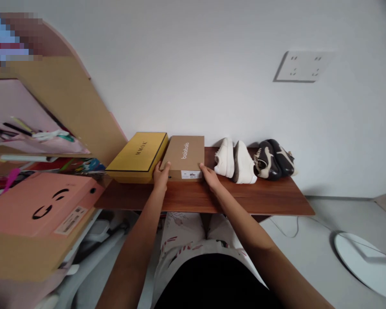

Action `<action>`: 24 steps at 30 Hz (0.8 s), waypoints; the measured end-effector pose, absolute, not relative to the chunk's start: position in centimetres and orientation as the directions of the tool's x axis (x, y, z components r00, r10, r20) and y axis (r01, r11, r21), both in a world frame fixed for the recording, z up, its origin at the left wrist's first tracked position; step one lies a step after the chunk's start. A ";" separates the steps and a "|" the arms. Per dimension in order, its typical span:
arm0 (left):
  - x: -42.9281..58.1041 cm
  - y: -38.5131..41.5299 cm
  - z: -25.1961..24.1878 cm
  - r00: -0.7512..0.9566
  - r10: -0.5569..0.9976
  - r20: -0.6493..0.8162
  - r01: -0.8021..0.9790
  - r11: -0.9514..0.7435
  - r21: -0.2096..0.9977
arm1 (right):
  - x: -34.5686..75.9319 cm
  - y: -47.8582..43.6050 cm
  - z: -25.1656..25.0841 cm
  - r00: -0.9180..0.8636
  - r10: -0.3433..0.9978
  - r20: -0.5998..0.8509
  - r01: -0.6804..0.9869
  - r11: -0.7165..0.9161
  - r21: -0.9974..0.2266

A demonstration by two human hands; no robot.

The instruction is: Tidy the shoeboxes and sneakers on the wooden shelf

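Note:
A brown shoe box (185, 154) marked "balabala" lies on a low wooden shelf (231, 198) against the white wall. My left hand (161, 175) grips the box's near left corner, thumb on the lid. My right hand (209, 177) presses against the near right corner, fingers closed along its side. Touching the brown box on the left is a yellow box (138, 157) with a black edge line.
A pair of white shoes (234, 161) and a pair of dark shoes (274, 159) stand to the right on the shelf. A pink box (35, 205) and a cluttered pink shelf unit (61, 98) fill the left. A wall socket (304, 65) and a white round base (366, 262) are at the right.

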State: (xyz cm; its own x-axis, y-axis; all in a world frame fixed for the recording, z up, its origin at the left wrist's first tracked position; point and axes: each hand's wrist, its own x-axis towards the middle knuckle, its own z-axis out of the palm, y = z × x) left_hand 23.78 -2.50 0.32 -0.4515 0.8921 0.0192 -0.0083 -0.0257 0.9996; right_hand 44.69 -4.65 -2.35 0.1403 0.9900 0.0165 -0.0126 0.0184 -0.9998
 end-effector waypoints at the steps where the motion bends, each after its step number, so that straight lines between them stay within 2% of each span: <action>1: 24.0 -2.9 0.6 -0.492 0.868 0.061 0.058 -0.037 0.998 | 45.3 -5.3 -1.8 0.153 0.988 0.013 0.008 0.012 -1.000; 3: 25.0 -4.2 1.2 -0.551 0.807 0.213 0.228 -0.100 0.969 | 47.1 -6.9 -0.8 0.195 0.980 0.040 0.054 0.030 -0.998; 5: 26.9 -6.0 1.7 -0.536 0.743 0.401 0.384 -0.209 0.899 | 50.0 -8.8 0.0 0.255 0.960 0.115 0.096 0.094 -0.991; 7: 29.8 -7.9 1.9 -0.445 0.735 0.511 0.437 -0.320 0.841 | 53.5 -10.7 0.2 0.337 0.919 0.202 0.154 0.158 -0.975; 8: 31.5 -8.7 1.8 -0.386 0.765 0.516 0.406 -0.361 0.839 | 55.3 -11.4 0.2 0.393 0.888 0.238 0.193 0.173 -0.966; 12: 38.9 -9.5 0.5 -0.089 0.926 0.366 0.140 -0.352 0.925 | 60.9 -12.9 -1.4 0.570 0.765 0.299 0.371 0.085 -0.925; 14: 41.6 -8.3 -0.5 -0.010 0.952 0.307 0.106 -0.304 0.947 | 62.2 -12.9 -2.7 0.599 0.747 0.288 0.412 0.020 -0.911; 18: 44.1 -5.0 -2.3 -0.056 0.984 0.169 0.140 -0.159 0.977 | 62.8 -12.0 -4.6 0.550 0.811 0.198 0.344 -0.005 -0.939; 24: 44.1 -2.6 -3.8 -0.042 0.999 -0.007 0.046 0.009 0.999 | 63.2 -10.9 -4.6 0.346 0.934 0.084 0.206 0.011 -0.979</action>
